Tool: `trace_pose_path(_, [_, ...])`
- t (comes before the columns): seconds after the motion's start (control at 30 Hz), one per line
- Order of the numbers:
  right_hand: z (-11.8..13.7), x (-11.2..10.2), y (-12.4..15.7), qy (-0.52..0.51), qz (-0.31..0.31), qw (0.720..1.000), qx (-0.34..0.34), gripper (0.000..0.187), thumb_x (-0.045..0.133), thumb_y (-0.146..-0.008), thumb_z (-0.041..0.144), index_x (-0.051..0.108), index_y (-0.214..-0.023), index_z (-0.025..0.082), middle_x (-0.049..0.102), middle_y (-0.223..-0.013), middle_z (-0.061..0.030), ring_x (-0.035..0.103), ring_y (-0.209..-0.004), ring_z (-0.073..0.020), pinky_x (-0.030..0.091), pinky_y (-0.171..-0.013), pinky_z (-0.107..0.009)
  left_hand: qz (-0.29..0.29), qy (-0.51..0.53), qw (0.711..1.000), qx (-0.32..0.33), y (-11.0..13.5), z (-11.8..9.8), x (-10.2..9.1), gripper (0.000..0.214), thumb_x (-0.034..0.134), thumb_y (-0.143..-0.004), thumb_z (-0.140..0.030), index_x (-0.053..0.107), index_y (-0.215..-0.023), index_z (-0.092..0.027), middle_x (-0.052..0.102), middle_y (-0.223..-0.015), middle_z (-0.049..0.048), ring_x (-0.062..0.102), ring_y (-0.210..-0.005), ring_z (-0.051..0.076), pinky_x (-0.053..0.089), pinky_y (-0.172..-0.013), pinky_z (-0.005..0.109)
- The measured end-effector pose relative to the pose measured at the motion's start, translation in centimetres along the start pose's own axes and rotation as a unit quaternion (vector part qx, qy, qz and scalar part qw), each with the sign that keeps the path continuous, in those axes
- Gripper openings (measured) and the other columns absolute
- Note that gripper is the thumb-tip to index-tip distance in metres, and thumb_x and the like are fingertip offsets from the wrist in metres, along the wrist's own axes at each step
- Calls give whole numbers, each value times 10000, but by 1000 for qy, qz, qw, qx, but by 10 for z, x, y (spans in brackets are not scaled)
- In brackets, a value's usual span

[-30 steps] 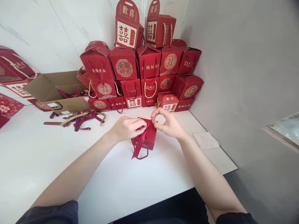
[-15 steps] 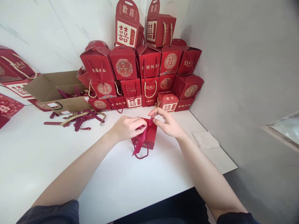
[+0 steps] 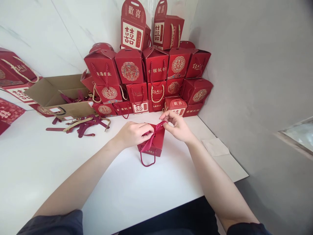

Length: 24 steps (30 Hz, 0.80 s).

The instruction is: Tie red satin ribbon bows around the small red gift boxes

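Observation:
A small red gift box (image 3: pixel 157 142) stands on the white table (image 3: pixel 122 189) in front of me, with a dark red cord handle hanging over its near side. A red satin ribbon (image 3: pixel 153 135) runs across its top. My left hand (image 3: pixel 133 133) rests on the left of the box top, fingers closed on the ribbon there. My right hand (image 3: pixel 177 125) is at the box's far right corner, pinching the ribbon's other end between thumb and fingers and holding it up.
A stack of finished red gift boxes (image 3: pixel 151 71) fills the back corner against the wall. An open cardboard carton (image 3: pixel 57 93) with loose ribbons (image 3: pixel 84 125) lies at the left. A white paper sheet (image 3: pixel 216 147) lies by the table's right edge.
The ribbon tail that hung over the box's front has been drawn up across the top. My right hand moved slightly back and to the right with its ribbon end. The left hand stayed put.

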State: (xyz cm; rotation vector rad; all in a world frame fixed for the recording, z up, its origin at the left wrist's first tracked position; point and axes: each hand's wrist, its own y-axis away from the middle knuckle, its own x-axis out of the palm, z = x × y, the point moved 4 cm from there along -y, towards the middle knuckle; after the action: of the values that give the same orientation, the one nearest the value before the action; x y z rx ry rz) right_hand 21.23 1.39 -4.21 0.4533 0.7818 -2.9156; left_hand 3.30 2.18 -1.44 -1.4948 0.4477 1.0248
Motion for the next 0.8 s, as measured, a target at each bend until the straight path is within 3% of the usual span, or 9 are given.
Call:
trace_pose_path(0.13, [-2, 0, -1, 107, -35, 994, -14, 203, 484, -727, 62, 531, -847, 220, 492, -681, 33, 490, -646, -138, 416, -676, -274, 0, -3, 1000, 2, 1, 0, 1, 77, 574, -844, -172, 617, -787, -201, 699, -695, -56, 560, -496, 64, 387, -472, 211])
trace_pose_path(0.23, [-5, -22, -1, 247, -144, 958, -22, 231, 475, -716, 41, 549, -824, 231, 461, -605, 29, 479, -601, -160, 396, -654, -298, 6, -4, 1000, -2, 1, 0, 1, 80, 574, -847, -177, 621, -787, -201, 705, -705, -60, 570, -503, 64, 391, -469, 210])
trace_pose_path(0.3, [-10, -42, 2, 309, -192, 931, -14, 224, 482, -740, 55, 577, -843, 230, 536, -660, -7, 521, -649, -191, 410, -680, -332, 5, -7, 1000, -1, 1, 0, 1, 92, 569, -851, -180, 624, -782, -201, 704, -701, -62, 568, -503, 62, 391, -463, 211])
trace_pose_path(0.37, [-15, -54, 2, 338, -139, 931, -2, 241, 559, -719, 95, 608, -916, 225, 616, -815, -55, 573, -783, -245, 441, -738, -386, 3, -10, 1000, 0, 1, 0, 1, 99, 567, -854, -184, 630, -780, -203, 700, -696, -62, 562, -501, 62, 391, -458, 214])
trace_pose_path(0.47, [-17, -47, 5, 275, 84, 958, -1, 392, 655, -693, 166, 610, -1076, 235, 620, -1098, -88, 565, -1056, -302, 446, -905, -476, 4, -4, 1000, -2, 2, 0, 2, 90, 570, -852, -186, 638, -796, -204, 700, -709, -59, 559, -503, 62, 396, -462, 219])
trace_pose_path(0.53, [-9, -33, 7, 174, 178, 969, -4, 380, 604, -774, 185, 581, -1147, 258, 576, -1238, -73, 524, -1188, -267, 401, -1014, -481, 3, -1, 1000, -4, 2, 1, 3, 82, 573, -851, -187, 639, -806, -205, 702, -717, -58, 562, -506, 63, 396, -467, 221])
trace_pose_path(0.67, [4, -5, 4, 27, 181, 983, 25, 157, 500, -924, 302, 602, -1031, 251, 575, -1254, -58, 481, -1273, -222, 371, -1064, -437, -1, -6, 1000, 0, 2, 1, 3, 78, 579, -849, -185, 634, -797, -207, 705, -713, -59, 568, -507, 70, 392, -475, 224])
trace_pose_path(0.8, [-6, 13, 2, -57, 162, 982, 81, 187, 572, -895, 400, 596, -912, 216, 612, -1189, -72, 531, -1213, -227, 420, -1015, -427, -5, 0, 1000, -2, 1, 0, 1, 95, 584, -846, -184, 622, -761, -199, 698, -687, -52, 562, -500, 74, 385, -475, 219])
